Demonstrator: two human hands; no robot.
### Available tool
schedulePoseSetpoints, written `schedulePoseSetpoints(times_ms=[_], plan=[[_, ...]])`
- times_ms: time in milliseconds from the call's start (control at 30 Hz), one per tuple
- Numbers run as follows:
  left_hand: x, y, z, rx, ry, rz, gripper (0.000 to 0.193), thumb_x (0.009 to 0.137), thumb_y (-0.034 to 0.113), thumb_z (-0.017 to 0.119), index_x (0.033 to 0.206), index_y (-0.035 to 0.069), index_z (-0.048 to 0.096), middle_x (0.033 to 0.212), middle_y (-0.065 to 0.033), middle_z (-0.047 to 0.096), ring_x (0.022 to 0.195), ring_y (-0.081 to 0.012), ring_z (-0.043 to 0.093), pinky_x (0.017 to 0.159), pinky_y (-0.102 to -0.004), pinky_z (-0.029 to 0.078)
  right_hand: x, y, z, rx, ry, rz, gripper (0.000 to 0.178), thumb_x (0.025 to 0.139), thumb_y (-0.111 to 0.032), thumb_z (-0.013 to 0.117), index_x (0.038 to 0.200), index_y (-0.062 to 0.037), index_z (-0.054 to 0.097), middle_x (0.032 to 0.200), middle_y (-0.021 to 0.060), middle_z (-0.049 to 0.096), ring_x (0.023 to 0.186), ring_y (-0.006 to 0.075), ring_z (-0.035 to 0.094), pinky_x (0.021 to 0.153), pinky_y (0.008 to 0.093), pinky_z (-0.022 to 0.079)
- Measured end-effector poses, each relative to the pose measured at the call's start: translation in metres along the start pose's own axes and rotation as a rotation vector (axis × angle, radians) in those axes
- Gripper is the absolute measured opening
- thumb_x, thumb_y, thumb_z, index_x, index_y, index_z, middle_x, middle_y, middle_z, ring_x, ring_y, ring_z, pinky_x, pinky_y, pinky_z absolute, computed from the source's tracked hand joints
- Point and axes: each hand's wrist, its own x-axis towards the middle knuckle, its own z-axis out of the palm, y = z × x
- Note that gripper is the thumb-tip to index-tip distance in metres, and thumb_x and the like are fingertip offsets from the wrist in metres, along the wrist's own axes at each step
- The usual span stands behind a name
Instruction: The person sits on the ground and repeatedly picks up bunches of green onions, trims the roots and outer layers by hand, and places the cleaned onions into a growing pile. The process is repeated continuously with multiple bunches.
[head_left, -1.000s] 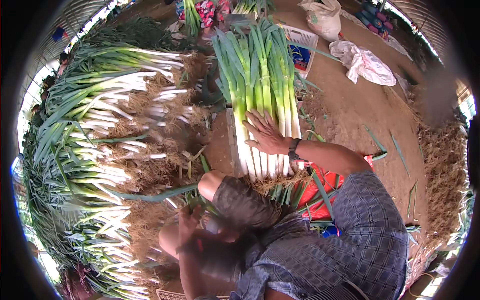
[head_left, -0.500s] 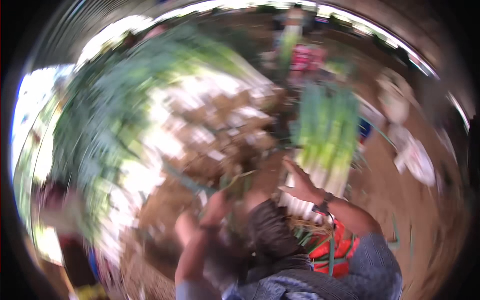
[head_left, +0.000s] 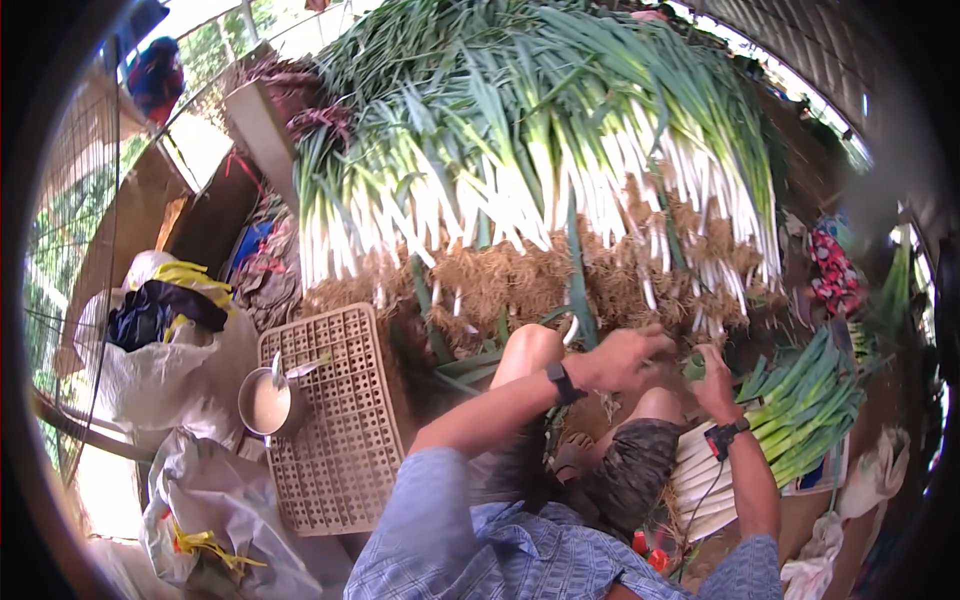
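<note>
In front of my raised knees my left hand (head_left: 632, 358) is closed with its fingers curled, slightly blurred. Whatever it may hold is hidden. My right hand (head_left: 712, 385) is close by on the right, fingers bent around a short piece of green leaf (head_left: 694, 367). Below and beside the right forearm lies a neat stack of leeks (head_left: 790, 425), white ends toward me and green tops pointing up and right. Beyond both hands spreads a big heap of leeks (head_left: 540, 190), with brown roots (head_left: 500, 285) facing me and dark green leaves at the far side.
A brown plastic crate (head_left: 335, 430) stands upside down on the left, bearing a metal cup (head_left: 268, 405) of pale brown liquid. White sacks (head_left: 165, 370) with dark and yellow cloth sit further left. Long green leaves (head_left: 580, 280) lie across the roots. White bags (head_left: 875, 470) lie at the right.
My view has swung left, bringing the crate and cup into sight. My right hand has moved off the leek stack, its spread fingers now bent around a green leaf piece. Both hands are closer together.
</note>
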Motion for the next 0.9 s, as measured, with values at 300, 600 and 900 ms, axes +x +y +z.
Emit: schedulePoseSetpoints(times_ms=[300,600,900], plan=[[-0.136,-0.117,-0.080,-0.118,-0.089,-0.489,0.054,0.103,0.043,0.048,0.131,0.000,0.061,0.131,-0.0229,0.062,0.125,-0.0372,0.058,0.107,-0.0429,0.044,-0.019,0.000,0.059,0.626,-0.316,0.398,0.046,0.095,-0.029,0.068,0.126,0.0039,0.058,0.114,0.0144,0.069,0.114,0.0208,0.062,0.097,0.0365,0.048],[-0.179,-0.129,-0.111,-0.277,0.099,-0.570,0.045,0.100,0.031,0.044,0.122,-0.003,0.066,0.127,-0.0177,0.064,0.122,-0.0313,0.058,0.109,-0.0372,0.041,0.005,-0.093,0.050,0.214,-0.092,-0.095,0.037,0.085,-0.017,0.068,0.116,0.0036,0.063,0.114,0.0204,0.065,0.112,0.0386,0.059,0.099,0.0431,0.046],[-0.269,-0.229,-0.197,0.051,0.767,-1.096,0.030,0.093,0.019,0.061,0.108,-0.005,0.072,0.092,-0.0113,0.075,0.082,-0.0161,0.068,0.075,-0.0310,0.055,0.019,-0.095,0.051,0.254,-0.103,-0.131,0.030,0.084,-0.012,0.067,0.109,0.0048,0.065,0.108,0.0221,0.066,0.103,0.0427,0.059,0.094,0.0482,0.047]])
